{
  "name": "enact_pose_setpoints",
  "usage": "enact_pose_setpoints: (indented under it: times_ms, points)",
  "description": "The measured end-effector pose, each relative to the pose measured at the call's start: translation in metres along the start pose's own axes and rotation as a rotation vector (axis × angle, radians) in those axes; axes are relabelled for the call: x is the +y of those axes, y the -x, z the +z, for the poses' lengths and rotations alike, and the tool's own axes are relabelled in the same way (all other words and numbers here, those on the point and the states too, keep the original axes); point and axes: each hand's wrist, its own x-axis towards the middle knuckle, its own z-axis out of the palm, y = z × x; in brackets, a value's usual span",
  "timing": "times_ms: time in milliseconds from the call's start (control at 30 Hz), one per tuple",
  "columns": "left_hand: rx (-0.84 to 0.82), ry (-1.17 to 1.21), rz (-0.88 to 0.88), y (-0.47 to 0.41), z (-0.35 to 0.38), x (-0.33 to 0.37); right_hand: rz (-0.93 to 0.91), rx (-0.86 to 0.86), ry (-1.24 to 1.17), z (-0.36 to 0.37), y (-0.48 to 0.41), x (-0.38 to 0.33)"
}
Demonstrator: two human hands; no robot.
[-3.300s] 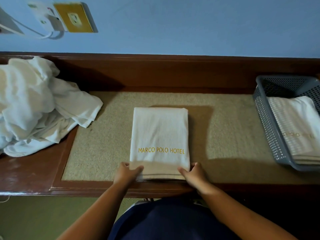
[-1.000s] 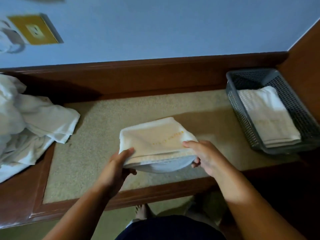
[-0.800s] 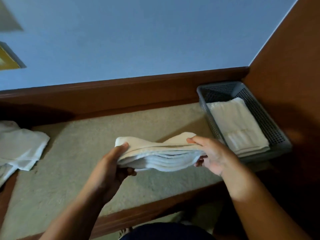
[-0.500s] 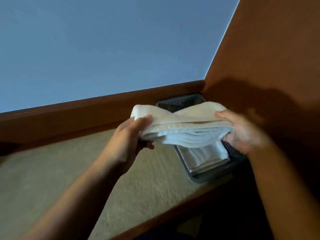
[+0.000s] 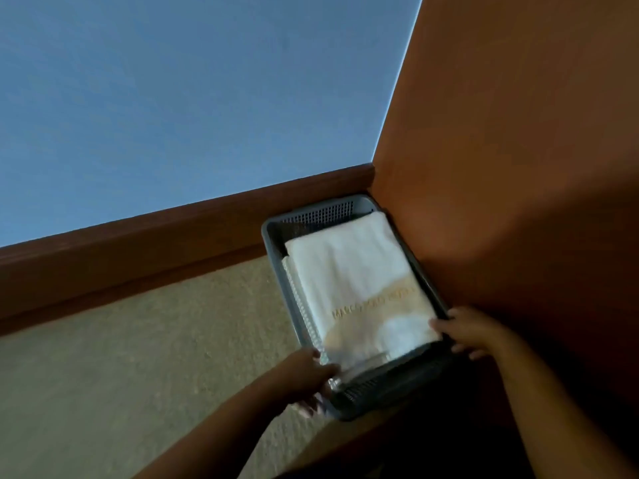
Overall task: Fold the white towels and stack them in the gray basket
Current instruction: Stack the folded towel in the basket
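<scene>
Blue wall [image 5: 173, 98] and orange panel [image 5: 518, 133] corner a beige mat [image 5: 138, 357], with the gray basket [image 5: 273, 243] at 3 o'clock. Inside, a folded white towel [image 5: 352, 271] with blurred gold lettering lies on another towel [image 5: 294, 281]. The left hand [image 5: 301, 378] touches its 7 o'clock corner and the right hand [image 5: 473, 331] its 5 o'clock; the grips are too blurred to tell.

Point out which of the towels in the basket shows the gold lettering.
The top towel: gold letters run across its near end. The towel under it shows only a ribbed strip along its left side, with no lettering visible.
</scene>
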Motion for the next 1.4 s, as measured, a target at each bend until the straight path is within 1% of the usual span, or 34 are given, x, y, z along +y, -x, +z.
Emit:
enact_pose_setpoints:
  times_ms: [33,100,133,200,300,333,400,467,533,633,700,767,900,1000,1067,1133,1233,1333,1400]
  points:
    - [0.015,-0.029,-0.021,-0.006,0.005,-0.013,-0.007,0.072,0.113,0.009,-0.011,0.011]
    - [0.093,-0.096,0.058,-0.016,0.009,-0.022,-0.063,0.225,0.148,0.020,-0.021,0.015]
    - [0.138,-0.183,0.116,-0.017,0.009,-0.020,-0.073,0.272,0.159,0.025,-0.022,0.012]
    - [0.230,-0.376,0.209,-0.021,0.007,-0.012,-0.094,0.303,0.161,0.031,-0.021,0.004]
    - [0.322,-0.521,0.359,-0.028,0.005,-0.002,-0.199,0.289,0.180,0.044,-0.024,-0.004]
    - [0.326,-0.619,0.429,-0.033,0.005,-0.002,-0.236,0.277,0.213,0.050,-0.026,-0.004]
    - [0.288,-0.898,0.530,-0.040,0.004,-0.007,-0.271,0.217,0.356,0.061,-0.027,-0.001]
    - [0.181,-1.139,0.544,-0.047,0.003,-0.015,-0.245,0.174,0.468,0.071,-0.027,0.002]
    - [0.137,-1.238,0.557,-0.050,0.002,-0.022,-0.218,0.195,0.472,0.076,-0.026,0.003]
    - [0.203,-1.151,0.585,-0.045,-0.004,-0.031,-0.180,0.220,0.472,0.080,-0.019,-0.005]
    - [0.309,-1.032,0.600,-0.035,-0.012,-0.041,-0.182,0.236,0.451,0.086,-0.004,-0.011]
    - [0.402,-0.886,0.575,-0.024,-0.025,-0.054,-0.228,0.252,0.399,0.091,0.012,-0.017]
    - [0.437,-0.700,0.511,0.010,-0.068,-0.100,-0.388,0.268,0.283,0.117,0.060,-0.034]
    - [0.473,-0.666,0.467,0.038,-0.096,-0.132,-0.498,0.258,0.238,0.141,0.095,-0.048]
    - [0.497,-0.640,0.476,0.066,-0.119,-0.155,-0.568,0.247,0.246,0.166,0.124,-0.062]
    - [0.487,-0.624,0.500,0.091,-0.143,-0.173,-0.602,0.224,0.227,0.188,0.150,-0.076]
    - [0.434,-0.669,0.507,0.143,-0.196,-0.209,-0.641,0.174,0.202,0.240,0.196,-0.099]
    - [0.462,-0.706,0.507,0.201,-0.257,-0.249,-0.697,0.140,0.220,0.296,0.241,-0.123]
    - [0.465,-0.789,0.503,0.240,-0.290,-0.274,-0.712,0.102,0.225,0.328,0.267,-0.137]
